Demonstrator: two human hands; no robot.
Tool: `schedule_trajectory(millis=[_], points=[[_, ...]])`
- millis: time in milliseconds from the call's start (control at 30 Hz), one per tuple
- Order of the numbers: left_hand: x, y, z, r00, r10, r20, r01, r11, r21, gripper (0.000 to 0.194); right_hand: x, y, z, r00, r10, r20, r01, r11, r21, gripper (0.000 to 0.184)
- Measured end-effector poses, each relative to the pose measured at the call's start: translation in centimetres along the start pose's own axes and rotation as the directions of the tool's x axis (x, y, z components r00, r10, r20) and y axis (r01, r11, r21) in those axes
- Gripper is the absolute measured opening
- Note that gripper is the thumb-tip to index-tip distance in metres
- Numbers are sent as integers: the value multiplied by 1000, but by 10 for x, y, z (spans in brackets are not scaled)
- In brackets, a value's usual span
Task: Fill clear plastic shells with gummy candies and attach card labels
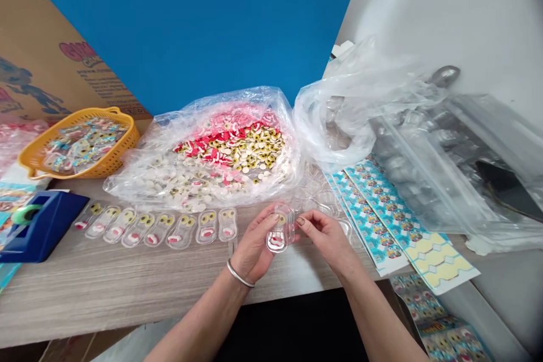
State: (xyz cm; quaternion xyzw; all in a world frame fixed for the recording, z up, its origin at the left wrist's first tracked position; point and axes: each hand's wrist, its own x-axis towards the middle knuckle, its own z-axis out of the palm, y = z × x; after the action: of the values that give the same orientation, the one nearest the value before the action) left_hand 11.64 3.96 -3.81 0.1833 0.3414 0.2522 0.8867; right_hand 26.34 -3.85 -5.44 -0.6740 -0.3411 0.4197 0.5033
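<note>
The left hand is closed around the left side of a clear tray, holding it upright just above the desk, near the front edge. A metal bangle circles that wrist. The tray holds a red-and-white candy at its lower end and a yellow piece at its upper end. The right hand is curled right beside the tray's other side; I cannot tell whether it touches.

Left of the hands, eight filled trays lie in a row on the desk, each with yellow eyes above a red-and-white mouth. Behind them, a clear bag lies open, heaped with candy eyes and red pieces. Farther left are an orange basket of small wrapped pieces and a blue tape dispenser with a green roll.

Empty trays sit just behind the right hand. To the right, printed blue sheets fan across the desk, ending in a yellow-backed sheet, below a second bag of stacked trays. A cardboard box leans against a blue wall.
</note>
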Motion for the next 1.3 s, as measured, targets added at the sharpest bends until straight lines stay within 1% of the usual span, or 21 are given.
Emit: schedule_trajectory(millis=[67,133,233,367,467,533,567,600,633,700,767,833,900,1000,1033,1100,1133,1167,1200,1233,1300], points=[[0,-3,1,1000,-2,4,2,1000,7,38,2,5,5,999,52,13,-52,995,81,28],[1,-7,1,1000,-7,0,7,1000,16,37,4,8,10,996,85,-36,-81,992,97,27],[5,-11,-3,999,12,-32,-10,998,60,36,5,8,12,990,50,-129,-46,998,31,24],[7,-11,-8,997,29,-69,-20,993,116,38,4,2,7,988,36,-148,-39,999,-17,22],[5,-9,-10,984,79,-163,-57,990,131,40,2,-2,0,973,-32,-229,-6,987,-163,19],[4,-9,-11,969,100,-227,-73,990,125,38,0,-2,-5,946,-122,-300,20,947,-320,15],[4,-9,-11,965,99,-242,-72,990,117,35,0,-1,-7,941,-142,-308,21,931,-365,15],[4,-10,-12,965,97,-245,-71,991,113,31,-1,2,-9,949,-127,-288,15,931,-363,16],[5,-11,-14,965,103,-239,-75,989,127,27,-2,5,-9,967,-77,-242,-3,950,-311,17],[9,-16,-17,966,141,-216,-100,977,189,23,-5,11,-7,994,66,-90,-76,991,-111,22],[14,-22,-22,960,195,-203,-131,948,289,20,-10,18,-2,986,166,35,-167,984,55,25],[20,-27,-26,947,243,-210,-144,905,401,16,-13,23,4,977,208,52,-212,972,100,26],[24,-29,-30,935,277,-219,-135,853,504,16,-16,28,6,976,218,18,-219,972,86,26],[22,-25,-31,912,375,-165,-180,728,662,18,-18,33,5,978,202,-43,-200,978,53,25],[19,-23,-31,892,436,-117,-231,664,711,18,-18,33,4,979,195,-65,-192,981,39,24],[10,-18,-27,832,555,-4,-354,537,765,20,-20,30,3,978,174,-117,-174,985,8,23],[5,-16,-23,806,590,48,-404,488,774,20,-21,27,3,977,157,-144,-160,987,-6,23],[0,-15,-20,795,599,93,-434,456,777,21,-22,22,4,976,133,-171,-139,990,-19,23],[-5,-16,-15,806,579,127,-443,445,778,22,-23,17,6,976,101,-191,-108,994,-28,22],[-9,-17,-11,831,535,149,-435,460,775,22,-25,12,9,979,65,-195,-73,997,-31,22],[-13,-21,-3,899,412,146,-379,568,731,23,-29,2,16,988,-3,-154,0,1000,-18,22]])
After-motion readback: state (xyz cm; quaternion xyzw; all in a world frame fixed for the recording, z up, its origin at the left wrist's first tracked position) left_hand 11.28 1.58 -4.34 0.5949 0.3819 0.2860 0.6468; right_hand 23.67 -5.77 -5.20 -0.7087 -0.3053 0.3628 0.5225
